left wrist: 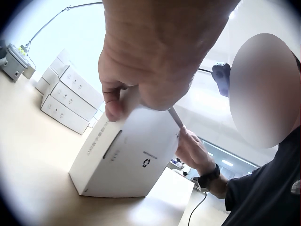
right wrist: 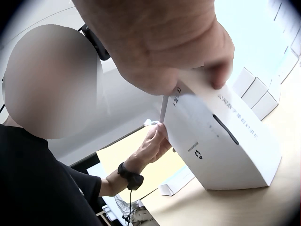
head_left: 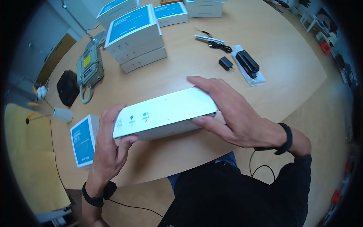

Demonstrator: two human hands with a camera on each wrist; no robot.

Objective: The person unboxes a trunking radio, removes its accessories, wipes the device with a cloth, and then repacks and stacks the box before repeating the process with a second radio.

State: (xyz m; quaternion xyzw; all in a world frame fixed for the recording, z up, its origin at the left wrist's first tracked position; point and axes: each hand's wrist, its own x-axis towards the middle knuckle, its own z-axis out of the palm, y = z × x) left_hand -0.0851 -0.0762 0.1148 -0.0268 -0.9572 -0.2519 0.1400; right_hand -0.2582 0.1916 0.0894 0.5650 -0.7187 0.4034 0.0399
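Both hands hold a white cardboard box (head_left: pixel 166 109) near the table's front edge, its face with small printed icons turned up. At the box's left end, the left hand (head_left: pixel 109 142) grips it with the thumb on the near edge and fingers over the far side. Across the other end lies the right hand (head_left: pixel 236 113), thumb at the near corner and fingers on the far edge. In the left wrist view the box (left wrist: pixel 127 160) shows a recycling mark and a dark slot. A thin white flap (right wrist: pixel 163 109) projects along its upper edge in the right wrist view.
A blue-faced box (head_left: pixel 84 142) lies left of the left hand. Stacked boxes (head_left: pixel 138 38), a desk phone (head_left: pixel 90 64) and a black pouch (head_left: pixel 68 87) stand farther back. At the back right lie a black device on plastic wrap (head_left: pixel 247 64), a charger plug (head_left: pixel 226 63) and a cable (head_left: pixel 220 47).
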